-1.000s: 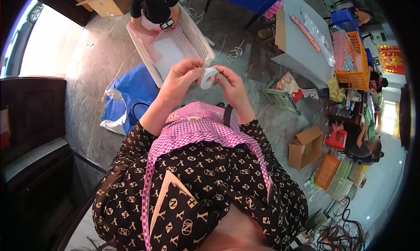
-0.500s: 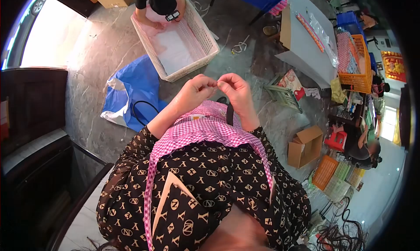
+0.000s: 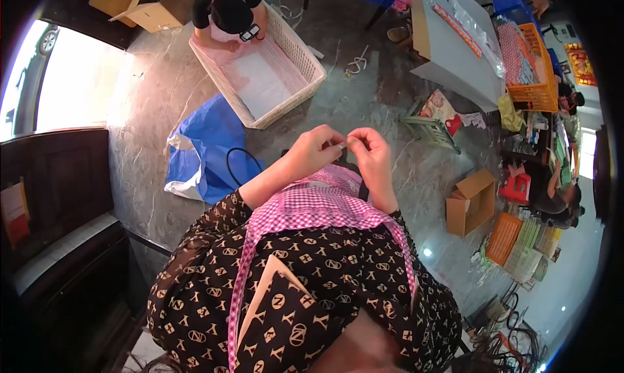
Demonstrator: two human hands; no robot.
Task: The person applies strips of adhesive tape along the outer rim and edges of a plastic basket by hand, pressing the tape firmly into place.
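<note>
Ahead of us lies the white plastic crate (image 3: 292, 100); the white tape roll visible a second ago no longer shows. Our left hand (image 3: 316, 151) pinches a small white strip (image 3: 342, 146), our right hand (image 3: 371, 153) pinched closed just beside it, so the work now seems centred there

Repeated letters "Y" and "N" (image 3: 297, 334) mark the black shirt (image 3: 351, 269), bodyward of the left hand (image 3: 312, 154).

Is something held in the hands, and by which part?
The left hand seems to pinch a small pale piece; which part, and whether the right hand grips it, cannot be told.
</note>
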